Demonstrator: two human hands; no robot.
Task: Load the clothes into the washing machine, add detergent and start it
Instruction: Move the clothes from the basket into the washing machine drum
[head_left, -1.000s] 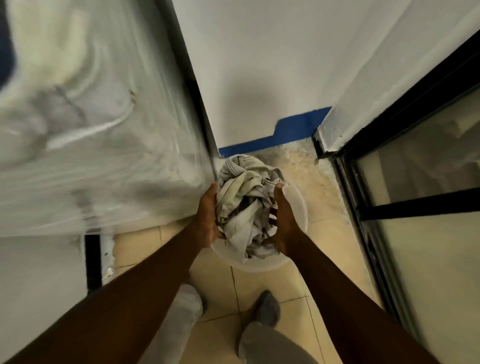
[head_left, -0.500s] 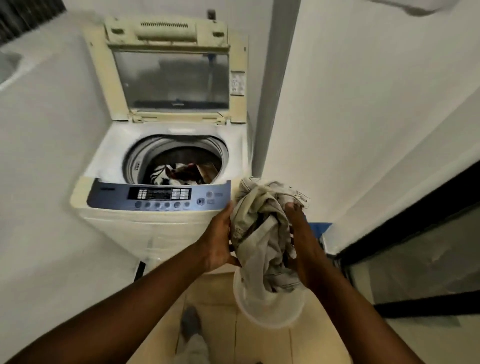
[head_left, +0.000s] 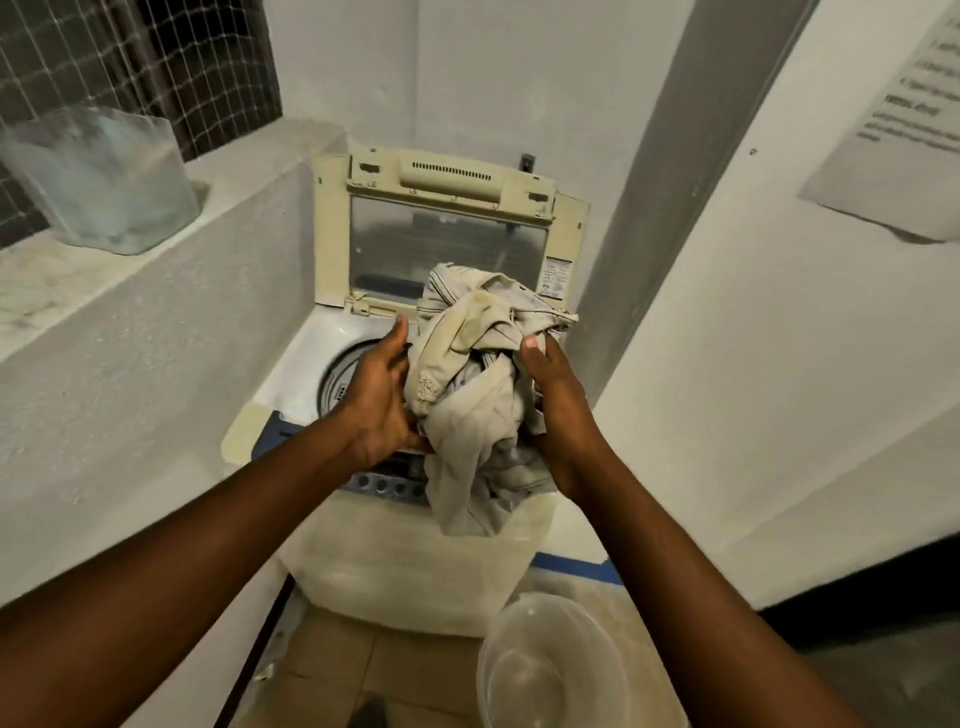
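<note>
A top-loading washing machine (head_left: 415, 566) stands against the back wall with its cream lid (head_left: 447, 236) raised upright. A crumpled bundle of pale striped clothes (head_left: 478, 395) hangs in the air over the machine's blue control panel (head_left: 382, 483) and the drum opening (head_left: 340, 374). My left hand (head_left: 376, 402) presses on the bundle's left side. My right hand (head_left: 558, 410) grips its right side. The bundle hides most of the drum and whatever lies inside it.
A white plastic basin (head_left: 545, 665) sits on the tiled floor at the machine's front right. A clear plastic container (head_left: 104, 179) rests on the ledge at the left, below a meshed window. A paper notice (head_left: 893, 119) hangs on the right wall.
Both hands lifted the clothes bundle out of the basin on the floor and carried it up and left, over the machine's front. The basin stays on the floor.
</note>
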